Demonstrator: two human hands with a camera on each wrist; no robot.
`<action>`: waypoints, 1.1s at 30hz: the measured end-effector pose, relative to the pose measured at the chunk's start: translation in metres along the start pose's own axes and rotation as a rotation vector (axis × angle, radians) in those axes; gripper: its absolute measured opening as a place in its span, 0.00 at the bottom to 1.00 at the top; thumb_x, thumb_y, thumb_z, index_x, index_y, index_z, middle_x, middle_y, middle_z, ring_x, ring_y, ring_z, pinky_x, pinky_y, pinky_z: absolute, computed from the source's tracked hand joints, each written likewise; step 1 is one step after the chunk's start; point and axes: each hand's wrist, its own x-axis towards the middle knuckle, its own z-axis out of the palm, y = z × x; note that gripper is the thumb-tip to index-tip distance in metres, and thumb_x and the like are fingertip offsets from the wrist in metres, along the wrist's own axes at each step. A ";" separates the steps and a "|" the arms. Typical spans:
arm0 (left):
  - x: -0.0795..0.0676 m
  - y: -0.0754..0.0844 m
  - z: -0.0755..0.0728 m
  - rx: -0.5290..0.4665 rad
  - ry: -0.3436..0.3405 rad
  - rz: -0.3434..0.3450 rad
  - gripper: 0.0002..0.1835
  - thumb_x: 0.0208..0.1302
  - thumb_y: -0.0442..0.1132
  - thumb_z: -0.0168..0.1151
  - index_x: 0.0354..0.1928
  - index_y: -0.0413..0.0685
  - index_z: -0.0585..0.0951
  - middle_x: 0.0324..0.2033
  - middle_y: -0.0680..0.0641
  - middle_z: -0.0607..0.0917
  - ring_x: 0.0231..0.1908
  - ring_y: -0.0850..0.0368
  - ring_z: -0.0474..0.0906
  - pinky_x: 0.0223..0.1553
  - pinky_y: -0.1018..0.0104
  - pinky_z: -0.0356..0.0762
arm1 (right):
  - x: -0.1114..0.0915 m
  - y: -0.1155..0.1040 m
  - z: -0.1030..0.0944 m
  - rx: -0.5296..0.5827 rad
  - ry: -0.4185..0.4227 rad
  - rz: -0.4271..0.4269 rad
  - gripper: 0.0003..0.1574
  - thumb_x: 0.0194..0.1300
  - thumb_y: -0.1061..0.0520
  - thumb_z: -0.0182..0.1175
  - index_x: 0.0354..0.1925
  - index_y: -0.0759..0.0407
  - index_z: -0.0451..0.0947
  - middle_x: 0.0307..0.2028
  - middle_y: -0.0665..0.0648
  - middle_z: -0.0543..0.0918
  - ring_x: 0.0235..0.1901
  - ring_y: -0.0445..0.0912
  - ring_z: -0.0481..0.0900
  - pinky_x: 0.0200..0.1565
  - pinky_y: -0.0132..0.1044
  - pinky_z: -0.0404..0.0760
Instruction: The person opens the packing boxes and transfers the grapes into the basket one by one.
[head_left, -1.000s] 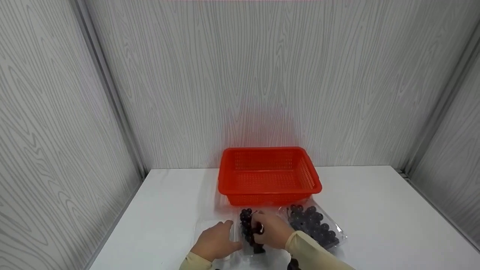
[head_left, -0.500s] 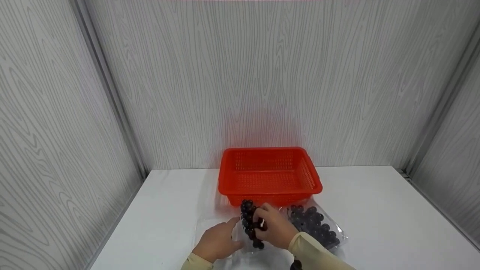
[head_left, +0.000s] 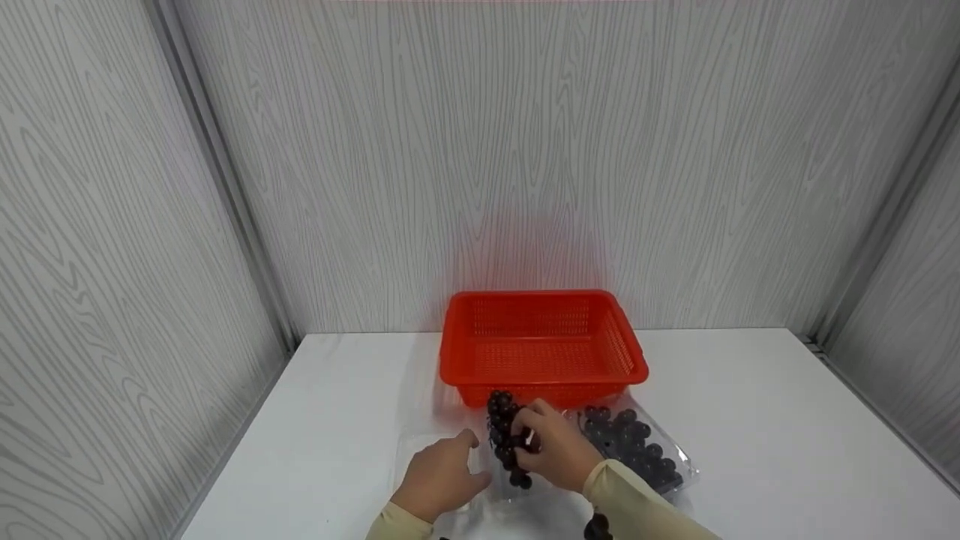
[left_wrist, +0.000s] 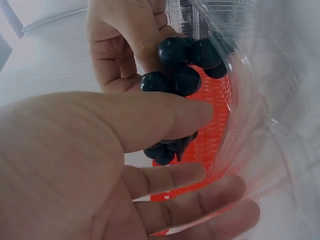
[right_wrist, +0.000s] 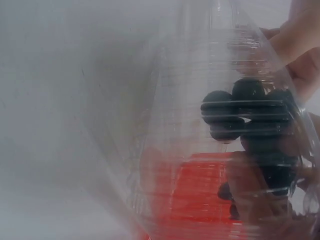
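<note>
A bunch of dark grapes [head_left: 501, 431] hangs from my right hand [head_left: 559, 448], pinched between its thumb and fingers, just in front of the red basket. My left hand [head_left: 441, 474] is left of the bunch, its thumb and fingers spread apart. Clear plastic packaging [head_left: 409, 454] lies under and around both hands. From the left wrist, the left thumb [left_wrist: 155, 117] crosses in front of the grapes [left_wrist: 175, 52], and the clear plastic [left_wrist: 270, 115] curves beside the fingertips. The right wrist view shows the grapes [right_wrist: 250, 95] through clear plastic.
The red slotted basket [head_left: 540, 392] stands behind the hands near the back wall. Right of my right hand, another bunch of grapes [head_left: 634, 446] lies in a clear plastic pack. More dark grapes [head_left: 598, 527] peek out at the bottom edge beside the right sleeve.
My right hand has lifted the grape bunch and carried it slightly toward the basket. The left hand has shifted a little, still spread. The basket and the pack of grapes stay put.
</note>
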 end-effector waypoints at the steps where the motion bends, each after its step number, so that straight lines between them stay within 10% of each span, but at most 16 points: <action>1: 0.000 0.000 0.000 0.005 -0.002 -0.007 0.22 0.51 0.48 0.68 0.45 0.43 0.78 0.28 0.49 0.83 0.27 0.55 0.78 0.30 0.57 0.77 | 0.000 0.000 0.000 0.001 0.005 0.000 0.13 0.56 0.59 0.66 0.36 0.45 0.73 0.39 0.47 0.70 0.35 0.41 0.74 0.33 0.28 0.78; 33: 0.002 0.008 0.000 0.019 -0.015 -0.051 0.33 0.52 0.54 0.67 0.57 0.44 0.74 0.48 0.39 0.79 0.43 0.45 0.79 0.46 0.46 0.77 | -0.013 -0.002 -0.032 0.085 0.265 -0.109 0.15 0.56 0.60 0.65 0.38 0.43 0.75 0.38 0.46 0.71 0.32 0.40 0.75 0.34 0.29 0.81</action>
